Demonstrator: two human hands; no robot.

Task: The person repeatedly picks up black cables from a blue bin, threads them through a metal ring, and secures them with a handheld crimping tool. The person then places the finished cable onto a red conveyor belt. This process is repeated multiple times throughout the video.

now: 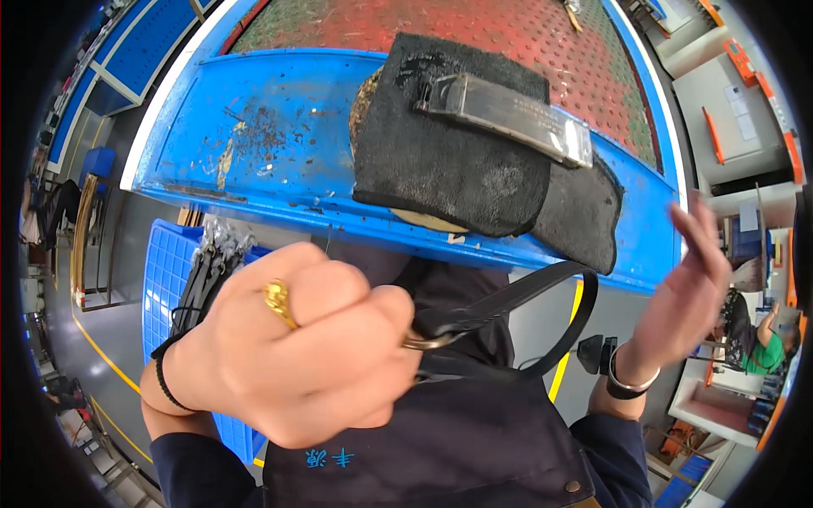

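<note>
Close in front of me, my left hand [318,347] is closed in a fist around a black strap [517,300] near a brass-coloured metal ring [430,342]. The strap arches to the right in a loop and bends back toward the fist; what lies inside the fingers is hidden. My right hand [682,292] is raised at the right, apart from the strap, its fingers stretched out and somewhat blurred. Ahead, a black cloth pad [457,169] lies on the blue bench edge [279,127], and a long shiny block with a clear cover [512,118] rests on it.
Left of my forearm, a blue plastic basket [165,275] holds several black straps with plastic-wrapped ends [212,254]. A smaller dark pad [584,207] sticks out beside the cloth. Red studded matting [474,25] covers the bench's inside. A person in green [766,349] is far right.
</note>
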